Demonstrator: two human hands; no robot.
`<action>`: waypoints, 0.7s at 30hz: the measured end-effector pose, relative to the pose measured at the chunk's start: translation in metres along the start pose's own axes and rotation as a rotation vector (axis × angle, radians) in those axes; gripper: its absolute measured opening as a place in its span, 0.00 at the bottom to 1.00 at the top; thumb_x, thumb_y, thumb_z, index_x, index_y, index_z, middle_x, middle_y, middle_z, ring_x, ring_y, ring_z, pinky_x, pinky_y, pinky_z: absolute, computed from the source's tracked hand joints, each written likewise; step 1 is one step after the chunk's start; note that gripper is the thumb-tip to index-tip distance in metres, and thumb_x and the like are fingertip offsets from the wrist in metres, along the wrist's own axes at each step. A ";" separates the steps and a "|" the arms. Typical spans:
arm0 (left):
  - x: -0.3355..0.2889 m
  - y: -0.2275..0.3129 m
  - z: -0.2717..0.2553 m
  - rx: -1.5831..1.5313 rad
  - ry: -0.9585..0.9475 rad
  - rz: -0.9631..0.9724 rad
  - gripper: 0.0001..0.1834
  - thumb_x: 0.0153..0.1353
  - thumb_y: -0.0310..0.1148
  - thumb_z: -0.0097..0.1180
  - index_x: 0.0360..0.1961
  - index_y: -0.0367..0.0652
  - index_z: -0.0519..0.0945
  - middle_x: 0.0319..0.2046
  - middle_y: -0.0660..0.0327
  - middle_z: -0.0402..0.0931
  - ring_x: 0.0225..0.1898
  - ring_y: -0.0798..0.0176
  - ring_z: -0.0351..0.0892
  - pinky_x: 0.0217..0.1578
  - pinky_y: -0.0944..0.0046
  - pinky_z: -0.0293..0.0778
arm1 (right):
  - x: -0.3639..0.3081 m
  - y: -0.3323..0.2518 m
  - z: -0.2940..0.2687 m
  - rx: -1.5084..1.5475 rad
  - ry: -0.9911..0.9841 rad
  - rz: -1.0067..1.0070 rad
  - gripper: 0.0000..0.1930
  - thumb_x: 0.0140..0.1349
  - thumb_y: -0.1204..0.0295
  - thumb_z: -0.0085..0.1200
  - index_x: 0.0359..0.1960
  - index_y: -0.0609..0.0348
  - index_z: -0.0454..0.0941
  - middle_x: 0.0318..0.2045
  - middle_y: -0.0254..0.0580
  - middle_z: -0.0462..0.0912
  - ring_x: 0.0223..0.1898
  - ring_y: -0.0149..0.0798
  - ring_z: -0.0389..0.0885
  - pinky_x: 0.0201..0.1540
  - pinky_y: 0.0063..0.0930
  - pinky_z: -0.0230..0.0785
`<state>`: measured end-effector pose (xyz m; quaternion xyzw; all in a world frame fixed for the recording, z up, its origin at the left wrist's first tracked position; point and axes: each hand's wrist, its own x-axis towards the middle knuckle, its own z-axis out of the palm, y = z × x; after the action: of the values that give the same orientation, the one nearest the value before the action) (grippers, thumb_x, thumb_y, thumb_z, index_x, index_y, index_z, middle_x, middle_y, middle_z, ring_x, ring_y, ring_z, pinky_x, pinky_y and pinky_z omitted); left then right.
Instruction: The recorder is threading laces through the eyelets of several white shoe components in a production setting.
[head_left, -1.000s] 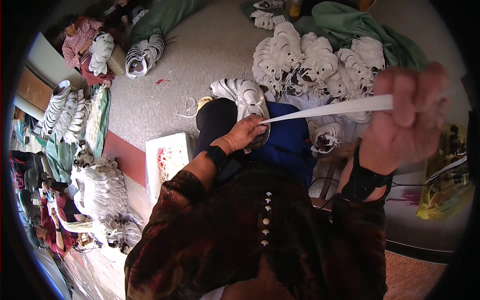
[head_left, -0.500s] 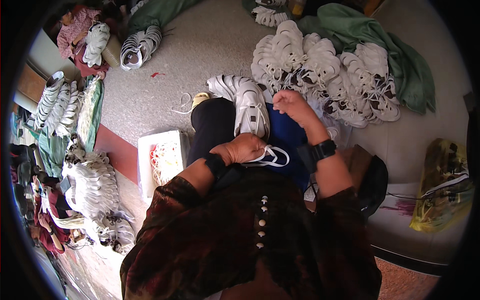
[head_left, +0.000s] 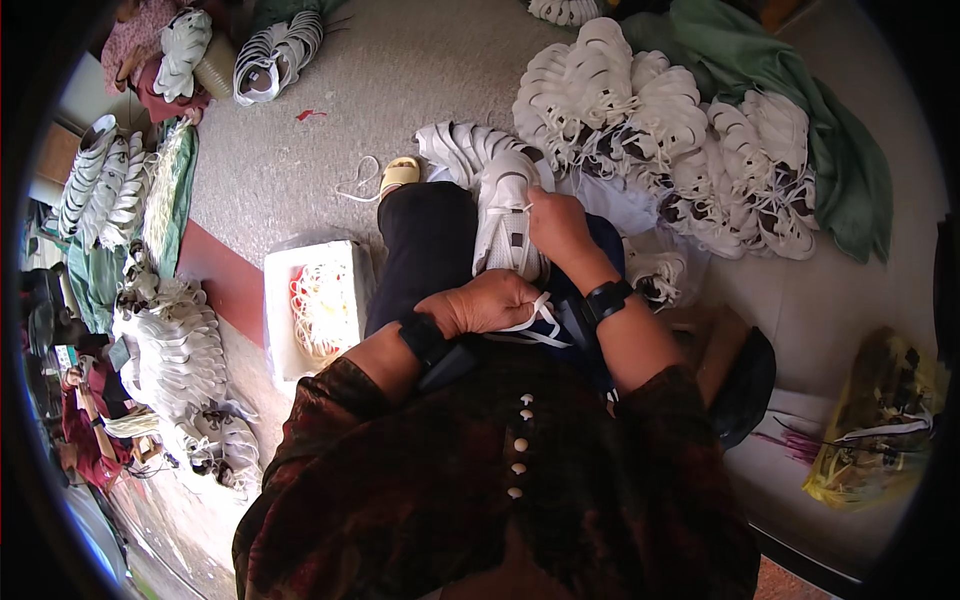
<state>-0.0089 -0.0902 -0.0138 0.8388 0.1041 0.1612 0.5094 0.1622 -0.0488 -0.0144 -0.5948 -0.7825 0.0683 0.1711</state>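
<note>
A white shoe upper (head_left: 503, 222) lies lengthwise across my lap, at the near end of a row of nested white uppers (head_left: 455, 150). My left hand (head_left: 492, 300) is closed at its near end, gripping a white shoelace (head_left: 540, 318) whose loop hangs out past the fingers. At the upper's right edge, my right hand (head_left: 562, 225) is closed, its fingertips against the lacing area. What those fingertips pinch is too small to make out.
A white foam box (head_left: 285, 300) of loose laces stands left of my leg. Heaped white uppers (head_left: 660, 120) lie at the far right beside green cloth (head_left: 790, 90). More stacked uppers (head_left: 175, 340) and other people are at the left. A yellow bag (head_left: 870, 430) sits at right.
My right hand has come down from its raised place beside the upper to the upper's right edge. My left hand keeps its hold on the lace. The view has shifted slightly.
</note>
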 end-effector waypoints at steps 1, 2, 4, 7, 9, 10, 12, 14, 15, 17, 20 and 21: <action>0.000 -0.002 0.001 -0.010 0.008 -0.003 0.10 0.60 0.34 0.45 0.31 0.40 0.76 0.21 0.50 0.72 0.25 0.48 0.72 0.28 0.59 0.69 | -0.003 0.004 0.007 0.059 0.090 0.102 0.04 0.46 0.77 0.48 0.26 0.61 0.71 0.20 0.54 0.75 0.26 0.57 0.76 0.29 0.48 0.67; 0.001 -0.004 0.002 -0.018 0.015 -0.005 0.11 0.60 0.34 0.45 0.31 0.40 0.76 0.22 0.50 0.73 0.25 0.48 0.73 0.28 0.59 0.68 | -0.006 0.007 0.011 0.116 0.180 0.203 0.04 0.46 0.77 0.48 0.26 0.60 0.71 0.19 0.54 0.75 0.25 0.57 0.75 0.29 0.48 0.67; 0.001 -0.004 0.001 -0.005 0.017 -0.004 0.11 0.60 0.34 0.44 0.32 0.40 0.76 0.22 0.50 0.73 0.24 0.48 0.72 0.28 0.59 0.68 | -0.007 0.015 0.013 0.264 0.140 0.255 0.05 0.46 0.77 0.48 0.27 0.60 0.72 0.20 0.54 0.75 0.26 0.57 0.75 0.30 0.47 0.68; 0.000 0.000 -0.001 -0.004 0.024 -0.007 0.10 0.60 0.33 0.45 0.31 0.39 0.76 0.21 0.50 0.73 0.24 0.48 0.72 0.28 0.59 0.68 | -0.003 0.003 0.004 0.278 0.195 0.197 0.07 0.45 0.78 0.49 0.29 0.59 0.73 0.23 0.49 0.74 0.27 0.51 0.75 0.31 0.40 0.67; 0.000 0.002 -0.001 -0.017 0.033 -0.009 0.10 0.59 0.33 0.45 0.30 0.39 0.76 0.21 0.50 0.73 0.23 0.48 0.72 0.28 0.58 0.68 | 0.004 -0.012 -0.007 0.143 0.291 0.081 0.08 0.44 0.79 0.49 0.29 0.58 0.73 0.24 0.46 0.74 0.28 0.45 0.74 0.31 0.35 0.67; 0.000 0.002 -0.001 -0.004 0.033 0.005 0.10 0.58 0.32 0.45 0.28 0.38 0.75 0.20 0.50 0.72 0.23 0.48 0.71 0.27 0.58 0.68 | 0.009 -0.016 -0.011 0.198 0.244 0.010 0.09 0.44 0.79 0.50 0.30 0.59 0.74 0.27 0.46 0.73 0.30 0.44 0.74 0.33 0.32 0.67; 0.000 0.005 -0.001 0.012 0.036 0.020 0.10 0.58 0.32 0.46 0.26 0.37 0.74 0.20 0.50 0.72 0.22 0.48 0.70 0.27 0.58 0.67 | 0.015 -0.017 -0.012 0.250 0.198 -0.065 0.09 0.44 0.79 0.50 0.30 0.59 0.74 0.30 0.46 0.73 0.32 0.42 0.73 0.35 0.29 0.66; 0.000 0.008 -0.003 -0.032 -0.032 -0.051 0.09 0.55 0.31 0.47 0.23 0.36 0.73 0.19 0.50 0.71 0.23 0.47 0.70 0.26 0.58 0.66 | 0.020 -0.009 -0.008 0.393 0.048 0.020 0.10 0.45 0.79 0.50 0.32 0.60 0.75 0.27 0.42 0.73 0.30 0.38 0.73 0.35 0.24 0.66; 0.001 0.009 -0.003 -0.031 -0.035 -0.048 0.09 0.55 0.31 0.47 0.23 0.36 0.73 0.19 0.50 0.71 0.23 0.47 0.70 0.26 0.58 0.66 | 0.021 -0.002 -0.005 0.391 0.051 0.022 0.10 0.45 0.79 0.50 0.32 0.60 0.75 0.27 0.42 0.73 0.30 0.38 0.73 0.35 0.24 0.66; -0.001 0.011 -0.002 0.030 0.032 0.012 0.08 0.54 0.30 0.48 0.22 0.36 0.72 0.20 0.50 0.71 0.24 0.47 0.71 0.27 0.57 0.66 | 0.023 0.010 0.001 0.686 0.085 0.082 0.09 0.47 0.79 0.51 0.32 0.62 0.75 0.27 0.39 0.73 0.30 0.35 0.73 0.35 0.22 0.65; -0.002 0.034 -0.016 0.128 0.032 -0.006 0.07 0.53 0.30 0.49 0.23 0.38 0.74 0.21 0.50 0.71 0.27 0.46 0.72 0.28 0.57 0.68 | 0.025 0.008 0.002 0.736 0.110 0.054 0.07 0.49 0.73 0.54 0.30 0.61 0.77 0.28 0.44 0.75 0.31 0.41 0.75 0.37 0.29 0.67; 0.000 0.041 -0.020 0.130 0.029 -0.007 0.07 0.53 0.30 0.49 0.23 0.38 0.74 0.21 0.50 0.71 0.27 0.46 0.72 0.28 0.57 0.68 | 0.024 0.009 0.005 0.737 0.112 0.055 0.07 0.49 0.73 0.54 0.30 0.61 0.77 0.28 0.44 0.75 0.31 0.41 0.75 0.37 0.29 0.67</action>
<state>-0.0162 -0.0921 0.0312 0.8673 0.1247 0.1647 0.4529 0.1629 -0.0232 -0.0174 -0.5167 -0.6786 0.3173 0.4144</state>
